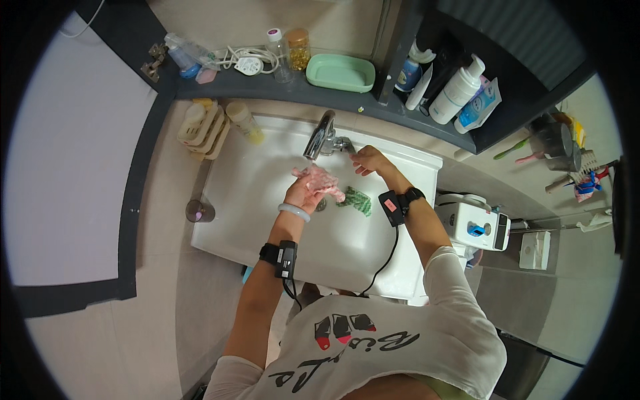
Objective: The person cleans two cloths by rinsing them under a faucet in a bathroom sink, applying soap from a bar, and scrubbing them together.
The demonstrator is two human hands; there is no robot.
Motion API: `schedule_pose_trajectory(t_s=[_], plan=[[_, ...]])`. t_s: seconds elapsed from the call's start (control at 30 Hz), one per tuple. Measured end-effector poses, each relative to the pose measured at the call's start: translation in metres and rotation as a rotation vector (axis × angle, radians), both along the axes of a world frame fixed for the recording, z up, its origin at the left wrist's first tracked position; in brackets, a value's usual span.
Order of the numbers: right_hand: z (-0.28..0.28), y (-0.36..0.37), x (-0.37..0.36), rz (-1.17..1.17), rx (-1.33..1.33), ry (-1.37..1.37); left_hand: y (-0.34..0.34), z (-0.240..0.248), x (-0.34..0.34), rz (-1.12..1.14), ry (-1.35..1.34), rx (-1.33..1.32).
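Note:
My left hand [303, 197] is beneath the faucet [320, 137], holding a crumpled, patterned pink cloth [319, 181] that spills over its fingers. Whether water runs onto the cloth I cannot make out. At the side of the faucet, my right hand [371, 161] has its curled fingers at the end of the metal faucet handle [345, 145]. A green-and-white cloth [357, 201] lies bunched in the white sink [247, 207], right of the pink one. Part of the drain [321, 205] shows beside my left hand.
Around the sink stand a dark cup [200, 211], a yellowish bottle [245, 123] and a beige rack [203, 130]. A grey shelf behind holds a green soap dish [341, 73], jars, a white cable [249, 65] and a pump bottle [457, 90]. The open cabinet door [127, 200] juts out left.

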State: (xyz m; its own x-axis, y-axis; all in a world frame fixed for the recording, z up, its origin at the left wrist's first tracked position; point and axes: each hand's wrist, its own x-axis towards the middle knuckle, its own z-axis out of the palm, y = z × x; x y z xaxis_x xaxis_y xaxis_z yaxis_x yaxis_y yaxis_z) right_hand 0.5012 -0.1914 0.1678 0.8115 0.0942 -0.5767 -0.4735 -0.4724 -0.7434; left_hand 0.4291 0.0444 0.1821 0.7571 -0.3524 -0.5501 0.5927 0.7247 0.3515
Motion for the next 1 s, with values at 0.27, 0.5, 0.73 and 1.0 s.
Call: schedule_pose_trajectory(t_s=[0.27,0.5,0.73,1.0], plan=[[-0.029,-0.003,0.024,0.164,-0.203,0.005,0.002,0.003,0.007,-0.002,0.014,0.002],[-0.109,-0.02,0.038,0.577,-0.732,-0.685,0.0,-0.015,0.011,-0.046,0.022,-0.031],[-0.103,-0.005,0.029,0.423,-0.766,-0.625,0.003,-0.02,0.011,-0.033,0.088,-0.032],[-0.098,0.003,0.029,0.391,-0.749,-0.644,0.004,-0.015,0.008,-0.055,0.057,-0.041]])
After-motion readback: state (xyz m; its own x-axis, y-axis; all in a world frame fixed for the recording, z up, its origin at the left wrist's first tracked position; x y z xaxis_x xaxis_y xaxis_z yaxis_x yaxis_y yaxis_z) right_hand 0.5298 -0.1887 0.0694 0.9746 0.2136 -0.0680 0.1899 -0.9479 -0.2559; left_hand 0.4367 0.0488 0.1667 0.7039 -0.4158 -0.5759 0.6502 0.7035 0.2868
